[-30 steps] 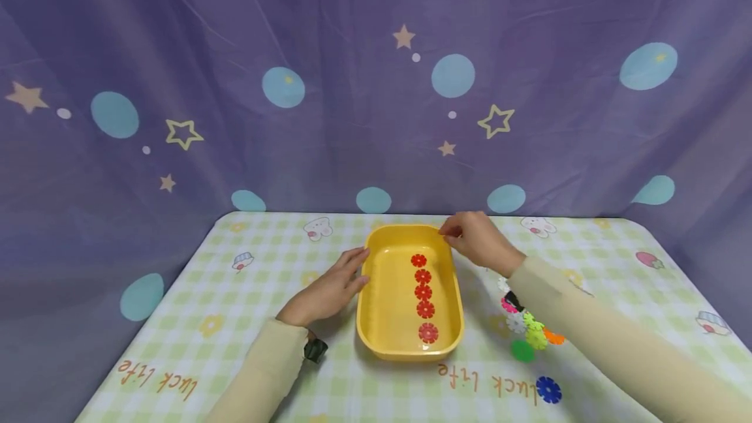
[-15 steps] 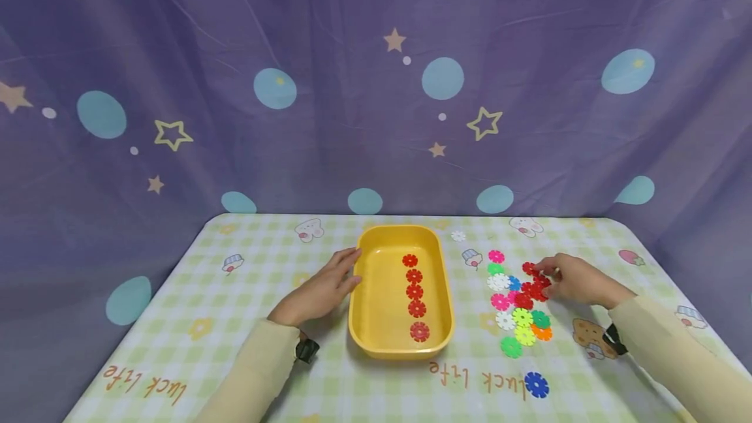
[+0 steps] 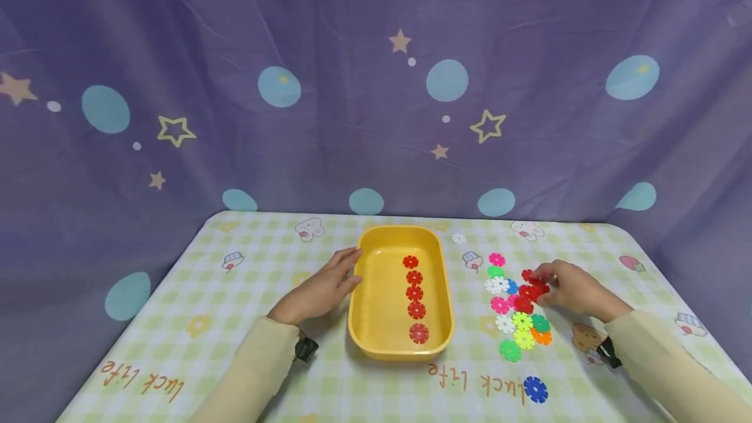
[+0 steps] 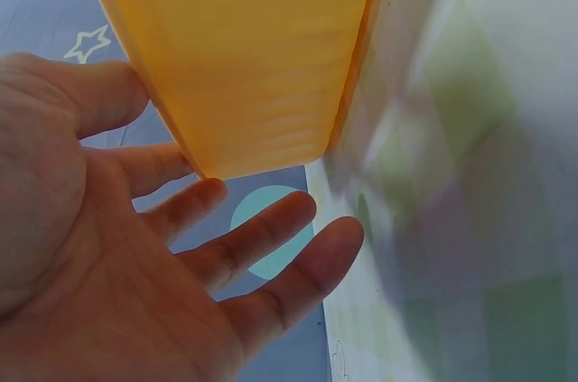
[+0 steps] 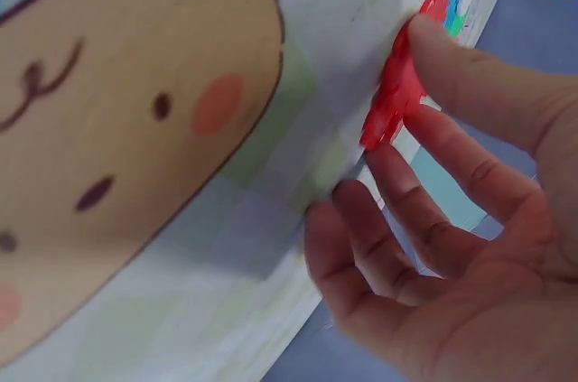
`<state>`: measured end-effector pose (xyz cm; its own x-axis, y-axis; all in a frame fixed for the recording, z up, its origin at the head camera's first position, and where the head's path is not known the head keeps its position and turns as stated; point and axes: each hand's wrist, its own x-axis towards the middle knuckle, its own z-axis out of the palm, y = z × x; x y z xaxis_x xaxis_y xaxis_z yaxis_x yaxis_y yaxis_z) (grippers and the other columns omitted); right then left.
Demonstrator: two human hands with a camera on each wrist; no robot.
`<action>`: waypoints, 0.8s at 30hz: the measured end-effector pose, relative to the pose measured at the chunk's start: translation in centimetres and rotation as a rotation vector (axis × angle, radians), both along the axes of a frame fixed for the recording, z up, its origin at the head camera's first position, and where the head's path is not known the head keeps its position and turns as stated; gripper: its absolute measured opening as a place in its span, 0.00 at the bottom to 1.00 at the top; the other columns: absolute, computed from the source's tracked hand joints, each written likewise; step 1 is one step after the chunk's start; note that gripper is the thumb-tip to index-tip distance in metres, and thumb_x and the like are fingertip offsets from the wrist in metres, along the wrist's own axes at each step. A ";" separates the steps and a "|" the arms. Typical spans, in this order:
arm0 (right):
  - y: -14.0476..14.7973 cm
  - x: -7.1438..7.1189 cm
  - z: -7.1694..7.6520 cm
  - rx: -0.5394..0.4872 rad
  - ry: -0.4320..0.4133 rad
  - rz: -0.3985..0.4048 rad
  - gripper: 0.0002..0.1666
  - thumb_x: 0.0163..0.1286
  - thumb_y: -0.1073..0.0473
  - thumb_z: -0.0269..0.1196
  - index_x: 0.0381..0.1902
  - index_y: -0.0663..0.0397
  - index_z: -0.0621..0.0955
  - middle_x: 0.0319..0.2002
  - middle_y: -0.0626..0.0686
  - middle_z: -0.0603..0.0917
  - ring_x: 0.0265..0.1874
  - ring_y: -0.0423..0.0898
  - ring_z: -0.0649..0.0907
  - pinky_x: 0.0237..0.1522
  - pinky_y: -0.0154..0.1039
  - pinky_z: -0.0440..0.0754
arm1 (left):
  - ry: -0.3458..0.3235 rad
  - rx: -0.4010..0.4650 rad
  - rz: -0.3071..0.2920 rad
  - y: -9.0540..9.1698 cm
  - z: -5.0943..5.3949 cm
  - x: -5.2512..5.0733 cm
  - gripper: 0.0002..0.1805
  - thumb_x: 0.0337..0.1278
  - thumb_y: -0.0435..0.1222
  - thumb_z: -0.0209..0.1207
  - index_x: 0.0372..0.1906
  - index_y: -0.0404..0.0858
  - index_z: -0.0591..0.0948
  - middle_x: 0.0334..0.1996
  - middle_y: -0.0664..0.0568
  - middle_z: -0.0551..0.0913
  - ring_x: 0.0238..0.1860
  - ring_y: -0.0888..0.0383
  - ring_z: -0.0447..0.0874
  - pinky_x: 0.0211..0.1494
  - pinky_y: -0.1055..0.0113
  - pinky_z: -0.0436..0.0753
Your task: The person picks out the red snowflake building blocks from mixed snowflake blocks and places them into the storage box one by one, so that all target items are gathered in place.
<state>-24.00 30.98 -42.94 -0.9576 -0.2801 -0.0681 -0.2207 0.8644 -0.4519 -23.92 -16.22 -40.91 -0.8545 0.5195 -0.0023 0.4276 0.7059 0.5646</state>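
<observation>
A yellow plastic tray (image 3: 376, 350) stands mid-table with a column of red snowflake discs (image 3: 414, 293) along its right side. My left hand (image 3: 317, 286) rests against the tray's left rim; in the left wrist view its thumb touches the tray wall (image 4: 244, 66) and the other fingers are spread. To the right lies a loose heap of red snowflake discs (image 3: 523, 305). My right hand (image 3: 572, 289) is over this heap, thumb and index fingertips touching the red discs (image 5: 393, 97) from either side in the right wrist view. No disc is lifted off the heap.
Beside the red heap lie pink (image 3: 500, 305), white (image 3: 504, 324), lime (image 3: 524, 339), green (image 3: 510, 350) and orange (image 3: 542, 336) discs. A dark blue disc (image 3: 535, 389) lies nearer the front, a white one (image 3: 459, 238) further back. A purple curtain (image 3: 329, 136) hangs behind the table.
My right hand has gone from the tray's far right corner to the red heap at the right, then shifted only slightly. My left hand stays at the tray.
</observation>
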 end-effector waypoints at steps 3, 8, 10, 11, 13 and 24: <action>-0.2 -0.2 -0.1 -0.024 -0.022 0.003 0.23 0.51 0.61 0.74 0.45 0.60 0.81 0.38 0.54 0.79 0.36 0.53 0.75 0.42 0.54 0.77 | -0.009 -0.001 0.001 0.0 0.1 0.0 0.33 0.73 0.49 0.43 0.75 0.40 0.51 0.73 0.50 0.48 0.70 0.53 0.54 0.66 0.54 0.62; -0.3 -0.7 -0.2 -0.045 -0.040 0.005 0.17 0.52 0.64 0.73 0.39 0.57 0.80 0.31 0.49 0.76 0.31 0.48 0.73 0.36 0.45 0.75 | -0.004 -0.008 0.010 0.0 0.0 0.1 0.33 0.73 0.46 0.44 0.75 0.40 0.51 0.73 0.50 0.48 0.69 0.53 0.57 0.66 0.54 0.64; -0.3 -0.9 -0.2 -0.047 -0.027 0.012 0.13 0.52 0.65 0.73 0.35 0.55 0.80 0.28 0.48 0.76 0.29 0.47 0.73 0.34 0.44 0.74 | 0.000 -0.010 0.016 0.1 0.0 0.1 0.33 0.73 0.46 0.45 0.75 0.40 0.51 0.73 0.51 0.48 0.68 0.53 0.58 0.65 0.54 0.64; -0.4 -0.9 -0.2 -0.049 -0.016 0.017 0.12 0.52 0.66 0.72 0.33 0.54 0.80 0.28 0.47 0.76 0.28 0.46 0.73 0.34 0.43 0.74 | -0.001 -0.011 0.019 0.1 -0.1 0.1 0.33 0.73 0.46 0.45 0.75 0.40 0.51 0.73 0.51 0.48 0.68 0.53 0.58 0.65 0.54 0.64; -0.5 -1.1 -0.1 -0.060 0.006 0.036 0.10 0.53 0.67 0.71 0.30 0.52 0.80 0.27 0.46 0.78 0.26 0.45 0.74 0.33 0.42 0.75 | -0.002 -0.011 0.022 0.1 -0.1 0.1 0.33 0.73 0.46 0.45 0.75 0.41 0.51 0.73 0.51 0.48 0.68 0.53 0.58 0.66 0.54 0.64; -9.4 0.6 4.6 -0.237 0.232 0.317 0.16 0.58 0.70 0.68 0.40 0.47 0.82 0.33 0.41 0.83 0.31 0.39 0.82 0.37 0.34 0.81 | -0.009 -0.005 0.021 0.1 0.0 0.2 0.32 0.73 0.45 0.45 0.75 0.41 0.51 0.73 0.51 0.48 0.69 0.54 0.56 0.66 0.55 0.63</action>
<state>-23.37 21.57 -38.34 -0.8045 -0.5437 0.2390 -0.5761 0.6166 -0.5365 -23.76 -16.10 -40.89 -0.8653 0.5011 -0.0122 0.4074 0.7174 0.5651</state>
